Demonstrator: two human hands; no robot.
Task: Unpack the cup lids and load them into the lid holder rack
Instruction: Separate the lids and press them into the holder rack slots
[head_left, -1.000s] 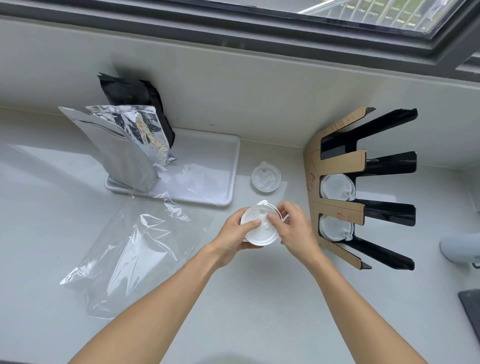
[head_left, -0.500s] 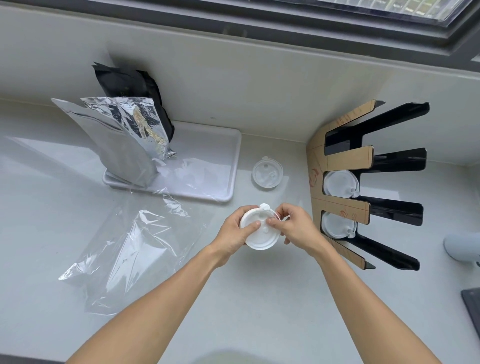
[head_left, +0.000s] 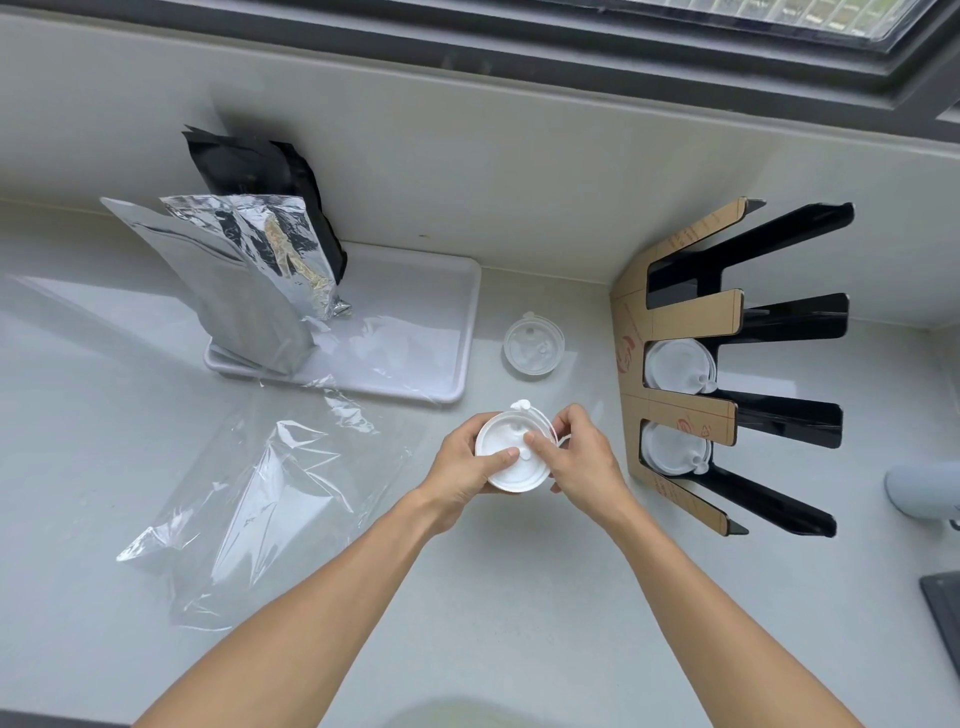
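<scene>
A small stack of white cup lids (head_left: 506, 470) is held above the counter between my left hand (head_left: 467, 467) and my right hand (head_left: 582, 457); the left cups it from below, the right pinches its top right edge. One clear lid (head_left: 532, 347) lies alone on the counter behind them. The lid holder rack (head_left: 680, 410), cardboard-faced with black prongs, stands at the right; white lids sit in its second slot (head_left: 675, 364) and third slot (head_left: 670, 449). Its top slot holds nothing I can see.
An empty clear plastic bag (head_left: 270, 499) lies flat at the left. A white tray (head_left: 447, 322) behind it bears silver foil pouches (head_left: 234, 280) and a black pouch (head_left: 260, 166). A pale grey object (head_left: 924, 491) and a dark item (head_left: 943, 608) sit at the right edge.
Both hands stay on the lid stack in nearly the same place; the right fingers have shifted a little across its top. The view has tilted slightly.
</scene>
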